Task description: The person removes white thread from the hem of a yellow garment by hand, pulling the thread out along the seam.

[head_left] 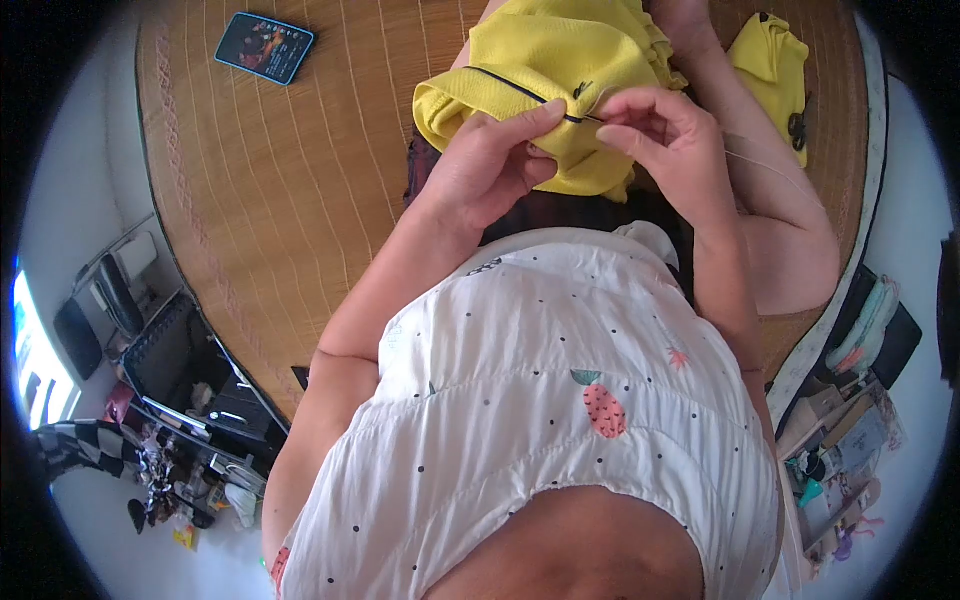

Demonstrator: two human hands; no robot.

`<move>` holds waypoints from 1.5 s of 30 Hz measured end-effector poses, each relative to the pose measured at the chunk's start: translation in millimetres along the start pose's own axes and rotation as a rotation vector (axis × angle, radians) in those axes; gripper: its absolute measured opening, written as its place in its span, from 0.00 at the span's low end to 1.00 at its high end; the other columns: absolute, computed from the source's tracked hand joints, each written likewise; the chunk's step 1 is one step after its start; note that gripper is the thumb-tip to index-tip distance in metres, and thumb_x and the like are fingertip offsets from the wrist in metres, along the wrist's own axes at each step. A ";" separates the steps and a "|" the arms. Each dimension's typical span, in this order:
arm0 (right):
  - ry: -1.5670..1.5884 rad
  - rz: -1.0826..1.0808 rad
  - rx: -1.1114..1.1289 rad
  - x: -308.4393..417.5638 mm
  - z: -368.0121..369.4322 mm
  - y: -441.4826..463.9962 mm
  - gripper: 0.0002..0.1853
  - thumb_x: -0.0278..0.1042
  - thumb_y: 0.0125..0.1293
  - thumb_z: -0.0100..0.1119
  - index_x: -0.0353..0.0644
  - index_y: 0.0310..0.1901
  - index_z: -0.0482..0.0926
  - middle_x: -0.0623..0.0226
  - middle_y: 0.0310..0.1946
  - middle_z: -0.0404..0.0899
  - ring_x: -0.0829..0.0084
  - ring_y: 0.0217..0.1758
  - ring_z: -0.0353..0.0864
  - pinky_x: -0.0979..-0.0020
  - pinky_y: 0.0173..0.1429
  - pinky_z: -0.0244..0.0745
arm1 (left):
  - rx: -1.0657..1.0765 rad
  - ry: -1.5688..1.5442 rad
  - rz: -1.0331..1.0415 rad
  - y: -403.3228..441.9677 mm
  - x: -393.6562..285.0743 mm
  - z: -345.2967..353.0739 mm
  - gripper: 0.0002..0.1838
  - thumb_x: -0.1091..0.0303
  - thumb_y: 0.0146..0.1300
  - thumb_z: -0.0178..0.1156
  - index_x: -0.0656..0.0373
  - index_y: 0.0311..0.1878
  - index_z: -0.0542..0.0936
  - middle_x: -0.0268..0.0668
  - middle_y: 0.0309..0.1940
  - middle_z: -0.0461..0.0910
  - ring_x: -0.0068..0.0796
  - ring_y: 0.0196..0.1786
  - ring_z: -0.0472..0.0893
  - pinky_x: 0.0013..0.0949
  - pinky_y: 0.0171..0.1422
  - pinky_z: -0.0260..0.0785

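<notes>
A yellow fabric garment (560,50) with a dark piping line lies bunched over my lap. My left hand (495,165) is closed on its near edge, with the thumb pressed along the dark piping. Just right of it, my right hand (672,140) pinches what looks like a thin sewing needle (594,119) at the end of the piping. A pale thread (768,158) trails to the right from my right hand across my leg. Small dark stitches or thread ends show on the fabric above the fingertips. The curled fingers partly hide the needle.
A phone (264,48) with a lit screen lies on the woven mat (290,170) at the upper left. Another yellow fabric piece (770,70) with dark round parts rests beyond my leg at right. Cluttered shelves (840,450) and bags stand below the mat's edges.
</notes>
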State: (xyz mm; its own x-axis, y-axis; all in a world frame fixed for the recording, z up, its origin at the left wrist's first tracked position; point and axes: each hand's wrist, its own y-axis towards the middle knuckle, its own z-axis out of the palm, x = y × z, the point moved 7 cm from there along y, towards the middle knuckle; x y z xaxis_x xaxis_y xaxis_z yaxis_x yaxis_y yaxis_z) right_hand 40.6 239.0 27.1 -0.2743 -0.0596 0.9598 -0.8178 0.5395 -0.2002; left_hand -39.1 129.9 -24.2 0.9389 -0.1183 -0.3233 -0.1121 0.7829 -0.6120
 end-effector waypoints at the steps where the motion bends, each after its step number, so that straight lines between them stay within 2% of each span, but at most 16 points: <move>1: -0.015 -0.014 0.002 -1.8 -1.8 -2.1 0.04 0.25 0.54 0.61 0.36 0.32 0.77 0.74 0.24 0.77 0.87 0.27 0.74 0.83 0.34 0.70 | 0.010 -0.013 -0.005 -0.8 0.2 1.4 0.10 0.72 0.57 0.58 0.57 0.41 0.71 0.28 0.29 0.73 0.13 0.25 0.68 0.15 0.19 0.54; 5: -0.024 -0.017 -0.045 -8.8 -9.7 -6.9 0.03 0.24 0.54 0.60 0.36 0.30 0.77 0.74 0.24 0.77 0.87 0.28 0.74 0.82 0.35 0.70 | 0.024 -0.042 -0.031 1.4 3.3 -0.1 0.09 0.72 0.57 0.57 0.57 0.41 0.71 0.29 0.29 0.73 0.13 0.25 0.68 0.15 0.19 0.54; 8: -0.127 -0.077 -0.029 -0.2 -7.6 -8.6 0.02 0.23 0.56 0.58 0.36 0.31 0.76 0.76 0.26 0.75 0.87 0.29 0.70 0.84 0.35 0.66 | 0.048 -0.066 -0.034 1.9 6.6 3.0 0.09 0.72 0.57 0.57 0.58 0.41 0.71 0.29 0.30 0.73 0.13 0.25 0.68 0.15 0.19 0.54; 17: -0.138 -0.182 -0.085 1.9 -0.8 -12.5 0.02 0.23 0.55 0.58 0.35 0.29 0.75 0.75 0.24 0.74 0.86 0.27 0.70 0.83 0.34 0.66 | 0.012 0.054 -0.027 -0.1 10.0 4.4 0.09 0.71 0.57 0.57 0.58 0.40 0.71 0.27 0.27 0.70 0.12 0.23 0.65 0.15 0.20 0.52; 20: -0.208 -0.222 -0.121 7.3 1.7 -14.0 0.03 0.24 0.52 0.60 0.36 0.28 0.76 0.70 0.22 0.77 0.82 0.26 0.74 0.79 0.32 0.69 | -0.030 0.150 0.008 -1.3 13.3 7.5 0.07 0.72 0.57 0.57 0.57 0.38 0.71 0.26 0.25 0.69 0.12 0.22 0.63 0.16 0.21 0.52; 23: -0.002 -0.098 -0.085 -7.9 0.9 -13.4 0.02 0.24 0.53 0.60 0.36 0.29 0.77 0.73 0.23 0.77 0.85 0.27 0.73 0.80 0.33 0.69 | -0.004 0.105 0.033 3.9 17.0 4.3 0.06 0.73 0.57 0.57 0.56 0.37 0.71 0.25 0.24 0.69 0.13 0.21 0.62 0.17 0.21 0.51; 29: 0.035 -0.060 -0.086 -15.8 -14.3 -18.1 0.02 0.24 0.54 0.59 0.37 0.29 0.76 0.75 0.24 0.76 0.87 0.28 0.72 0.83 0.36 0.68 | -0.012 0.067 0.043 2.2 10.6 11.9 0.06 0.72 0.57 0.57 0.55 0.36 0.71 0.25 0.23 0.68 0.12 0.21 0.62 0.18 0.21 0.51; 35: 0.113 -0.200 -0.119 -15.6 -9.2 -17.7 0.08 0.23 0.55 0.58 0.39 0.36 0.73 0.76 0.25 0.75 0.87 0.29 0.71 0.83 0.35 0.68 | 0.000 0.111 0.066 2.0 14.1 15.7 0.06 0.72 0.57 0.57 0.56 0.37 0.71 0.25 0.24 0.70 0.12 0.21 0.63 0.17 0.21 0.52; 38: 0.073 -0.200 -0.120 -11.9 -5.6 -16.1 0.11 0.22 0.54 0.58 0.40 0.40 0.71 0.74 0.23 0.76 0.86 0.27 0.72 0.81 0.32 0.67 | -0.056 0.174 0.082 2.0 19.4 15.2 0.06 0.71 0.57 0.57 0.57 0.37 0.72 0.25 0.25 0.72 0.13 0.22 0.65 0.17 0.21 0.54; 41: -0.111 -0.156 -0.150 -9.2 -0.9 -16.5 0.11 0.25 0.56 0.57 0.41 0.41 0.70 0.68 0.22 0.77 0.78 0.24 0.76 0.75 0.29 0.69 | -0.075 0.309 0.190 4.2 14.0 9.3 0.08 0.70 0.57 0.58 0.59 0.39 0.73 0.27 0.28 0.75 0.14 0.25 0.71 0.18 0.24 0.59; 44: -0.393 -0.240 -0.179 0.8 4.6 -22.4 0.11 0.29 0.58 0.54 0.41 0.43 0.69 0.62 0.22 0.77 0.66 0.24 0.78 0.68 0.28 0.71 | -0.131 0.442 0.309 7.0 11.3 3.5 0.09 0.69 0.57 0.59 0.61 0.39 0.75 0.30 0.31 0.77 0.15 0.28 0.74 0.19 0.28 0.64; 45: -0.375 -0.229 -0.165 2.9 6.7 -23.1 0.10 0.33 0.59 0.53 0.42 0.42 0.69 0.60 0.24 0.77 0.59 0.27 0.78 0.65 0.30 0.72 | -0.143 0.476 0.343 5.4 9.1 4.7 0.08 0.69 0.56 0.59 0.63 0.37 0.76 0.30 0.30 0.77 0.15 0.28 0.74 0.20 0.29 0.64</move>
State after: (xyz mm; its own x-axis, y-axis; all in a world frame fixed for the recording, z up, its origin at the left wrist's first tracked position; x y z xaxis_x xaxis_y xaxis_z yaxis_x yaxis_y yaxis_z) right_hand 55.3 220.8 33.2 -0.2843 -0.4757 0.8324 -0.7957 0.6014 0.0719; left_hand -29.6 135.9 -27.0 0.5961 -0.1600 -0.7868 -0.4566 0.7385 -0.4961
